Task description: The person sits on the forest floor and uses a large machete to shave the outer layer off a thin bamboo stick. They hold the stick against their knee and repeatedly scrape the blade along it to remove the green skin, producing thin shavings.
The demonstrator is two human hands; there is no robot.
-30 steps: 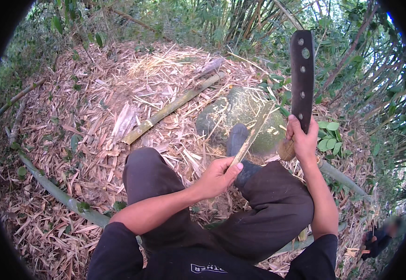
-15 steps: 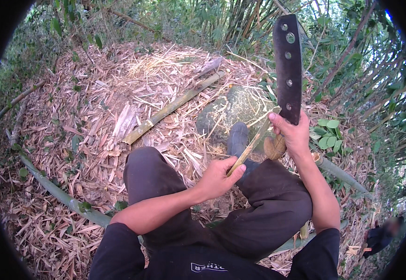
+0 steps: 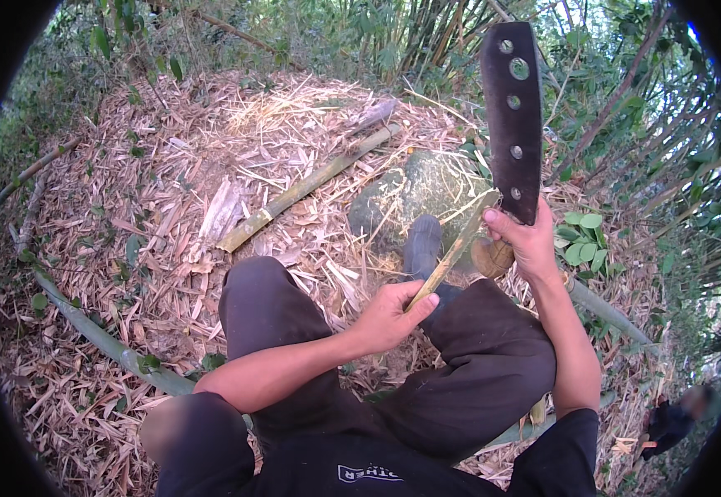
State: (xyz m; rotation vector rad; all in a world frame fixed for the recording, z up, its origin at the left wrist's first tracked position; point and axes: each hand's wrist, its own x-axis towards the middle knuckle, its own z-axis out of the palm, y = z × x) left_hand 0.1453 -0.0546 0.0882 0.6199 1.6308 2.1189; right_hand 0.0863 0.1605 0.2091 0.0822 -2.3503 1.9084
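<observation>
In the head view, since a second ago, the right hand (image 3: 529, 240) and the knife (image 3: 513, 116) it carries have shifted leftward and slightly upward, so we now see the blade's base beside the far end of the bamboo strip (image 3: 454, 251). The left hand (image 3: 387, 316) has stayed almost where it was.

We see the left hand's fingers clamped on the near end of the strip, thumb along its upper side. The strip slants away from us to the right, above the dark boot (image 3: 423, 248). We cannot tell whether its far end touches the blade.

The right fingers are closed on the knife near the base of its blade, thumb toward the strip. The dark blade stands nearly upright in our view, pierced by a row of round holes; a rounded brown handle (image 3: 493, 258) shows left of the hand.

Beyond the boot we see a mossy rock (image 3: 439, 186) strewn with pale shavings. A bamboo pole (image 3: 311, 180) lies left of it on dry litter (image 3: 170, 207), and green leaves (image 3: 582, 240) sit right of the right hand. Another person (image 3: 671, 422) shows at the lower right.
</observation>
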